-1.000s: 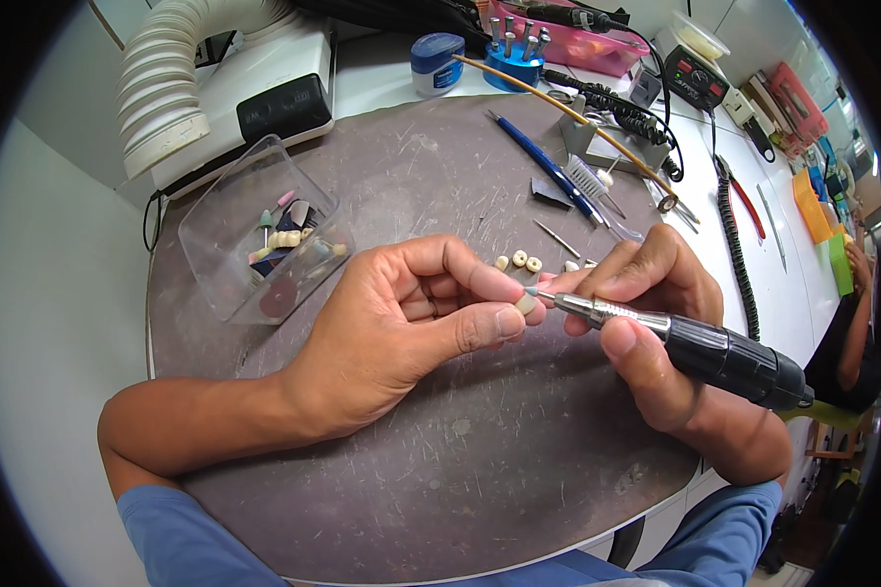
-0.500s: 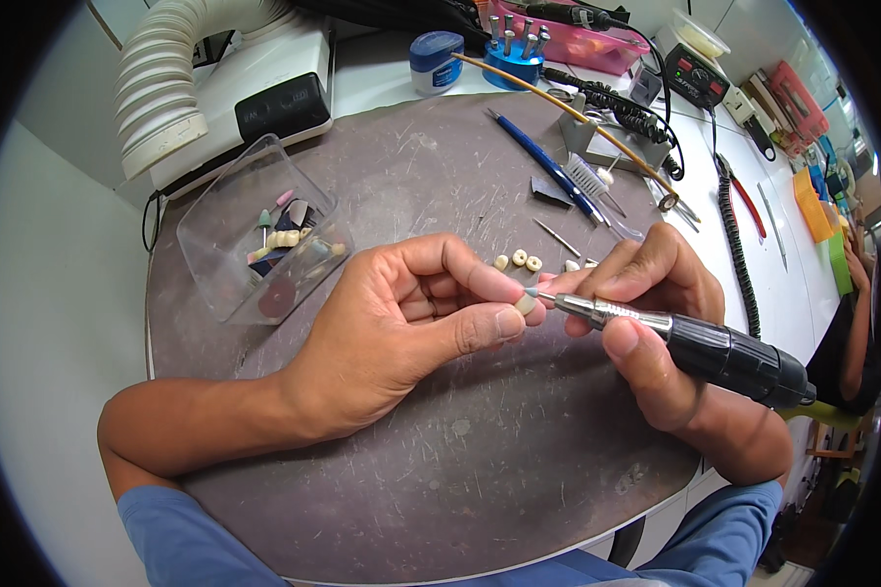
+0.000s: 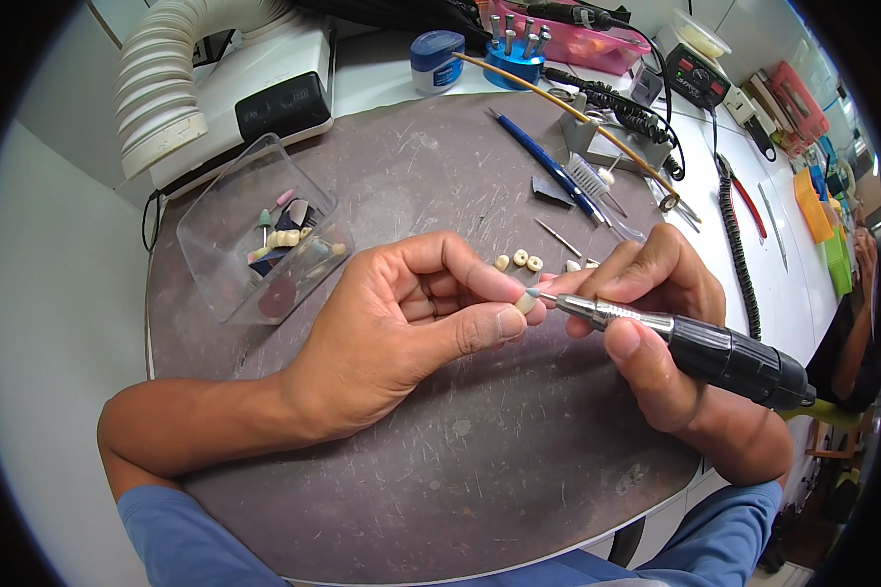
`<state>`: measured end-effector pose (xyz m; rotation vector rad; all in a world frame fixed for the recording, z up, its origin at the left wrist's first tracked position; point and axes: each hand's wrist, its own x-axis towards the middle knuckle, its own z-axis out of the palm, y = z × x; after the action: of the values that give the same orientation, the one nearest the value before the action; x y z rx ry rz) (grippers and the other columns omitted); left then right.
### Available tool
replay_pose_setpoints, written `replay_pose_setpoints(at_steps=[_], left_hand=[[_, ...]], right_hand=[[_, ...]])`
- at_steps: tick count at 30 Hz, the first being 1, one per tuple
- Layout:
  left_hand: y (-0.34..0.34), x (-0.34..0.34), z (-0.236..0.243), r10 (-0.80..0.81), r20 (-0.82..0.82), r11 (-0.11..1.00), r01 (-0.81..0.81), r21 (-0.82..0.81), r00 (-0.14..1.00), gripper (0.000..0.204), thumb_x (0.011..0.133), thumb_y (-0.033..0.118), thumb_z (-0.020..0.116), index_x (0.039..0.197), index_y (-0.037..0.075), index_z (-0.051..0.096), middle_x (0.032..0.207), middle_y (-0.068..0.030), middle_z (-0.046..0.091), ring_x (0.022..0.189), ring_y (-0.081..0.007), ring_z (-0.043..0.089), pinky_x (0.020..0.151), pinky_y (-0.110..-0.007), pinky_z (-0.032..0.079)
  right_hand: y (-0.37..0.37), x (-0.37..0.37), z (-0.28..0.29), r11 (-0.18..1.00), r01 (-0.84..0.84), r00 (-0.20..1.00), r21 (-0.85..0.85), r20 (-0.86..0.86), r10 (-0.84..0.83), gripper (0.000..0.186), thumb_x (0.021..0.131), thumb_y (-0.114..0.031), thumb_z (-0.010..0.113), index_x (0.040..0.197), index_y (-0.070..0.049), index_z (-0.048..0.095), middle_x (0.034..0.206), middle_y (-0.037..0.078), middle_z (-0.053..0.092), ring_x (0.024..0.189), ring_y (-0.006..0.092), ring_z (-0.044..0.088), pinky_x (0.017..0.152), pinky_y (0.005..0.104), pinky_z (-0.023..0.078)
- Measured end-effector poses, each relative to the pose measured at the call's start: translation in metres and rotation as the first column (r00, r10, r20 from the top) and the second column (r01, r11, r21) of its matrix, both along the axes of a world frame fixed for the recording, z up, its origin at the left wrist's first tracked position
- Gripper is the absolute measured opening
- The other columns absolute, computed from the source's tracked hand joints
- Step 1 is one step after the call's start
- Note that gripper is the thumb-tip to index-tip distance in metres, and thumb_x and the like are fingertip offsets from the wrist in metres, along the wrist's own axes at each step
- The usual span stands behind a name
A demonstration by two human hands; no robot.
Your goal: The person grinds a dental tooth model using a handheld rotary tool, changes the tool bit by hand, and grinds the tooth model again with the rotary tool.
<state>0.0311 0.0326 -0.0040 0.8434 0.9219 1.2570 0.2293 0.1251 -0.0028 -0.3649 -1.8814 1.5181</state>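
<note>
Between the thumb and fingers of my left hand (image 3: 401,328) is a small ivory dental crown (image 3: 526,303). My right hand (image 3: 656,323) grips a rotary handpiece (image 3: 724,354) with a black body and a silver nose. Its small grey-blue bit (image 3: 533,292) meets the crown near my left fingertips; the exact contact is too small to make out. Just beyond my hands, several more tooth crowns (image 3: 520,257) lie on the mat, beside a thin metal bur (image 3: 557,237).
A clear plastic box (image 3: 210,249) with crowns and grinding bits lies at left. Behind it stands a white dust-extraction unit (image 3: 225,88) with a ribbed hose (image 3: 162,88). A blue pen-like tool (image 3: 548,166), a brush (image 3: 589,178) and a wooden stick (image 3: 568,110) lie farther back. Red-handled pliers (image 3: 744,199) rest at right.
My hands, the crown and the handpiece hold nearly the same place. At the far right, another person's hand and arm have shifted slightly.
</note>
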Motion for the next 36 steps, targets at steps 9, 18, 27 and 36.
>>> replay_pose_setpoints(at_steps=[9,18,27,36], left_hand=[[0.0001,0.0001,0.0001,-0.007,-0.004,1.0,0.007,0.0,1.0,0.014,0.085,-0.003,0.062,0.094,0.003,0.053,0.099,-0.0119,0.065,0.095,-0.0156,0.064,0.081,-0.026,0.053],[0.0006,0.0003,-0.0004,-0.013,0.008,1.0,0.013,0.006,1.0,0.014,0.085,-0.004,0.062,0.093,0.003,0.053,0.1,-0.0127,0.064,0.096,-0.0159,0.064,0.082,-0.026,0.053],[0.0013,-0.0001,0.0,-0.025,0.006,1.0,0.025,0.015,1.0,0.014,0.085,-0.004,0.062,0.093,0.003,0.053,0.1,-0.0131,0.064,0.096,-0.0158,0.064,0.081,-0.025,0.054],[0.0014,-0.0001,-0.0002,-0.023,-0.005,1.0,0.023,-0.003,1.0,0.014,0.085,-0.004,0.062,0.093,0.003,0.053,0.1,-0.0123,0.064,0.094,-0.0152,0.065,0.08,-0.025,0.054]], right_hand=[[-0.0006,-0.0002,0.0005,1.0,-0.001,1.0,-0.004,0.002,0.001,0.032,0.088,-0.031,0.062,0.096,-0.006,0.043,0.079,0.011,0.057,0.09,0.0237,0.063,0.098,0.0465,0.043],[-0.0007,-0.0008,0.0,1.0,-0.007,1.0,-0.002,0.004,0.007,0.031,0.088,-0.03,0.061,0.096,-0.007,0.043,0.08,0.011,0.057,0.09,0.0237,0.063,0.098,0.0467,0.043],[-0.0014,-0.0009,0.0018,1.0,-0.001,1.0,-0.028,0.018,0.002,0.033,0.087,-0.032,0.063,0.096,-0.007,0.043,0.08,0.011,0.057,0.092,0.0242,0.062,0.098,0.0469,0.042],[-0.0012,-0.0016,0.0004,1.0,-0.007,1.0,-0.016,0.004,0.008,0.032,0.088,-0.031,0.062,0.096,-0.007,0.043,0.08,0.011,0.057,0.091,0.0242,0.063,0.099,0.0466,0.042]])
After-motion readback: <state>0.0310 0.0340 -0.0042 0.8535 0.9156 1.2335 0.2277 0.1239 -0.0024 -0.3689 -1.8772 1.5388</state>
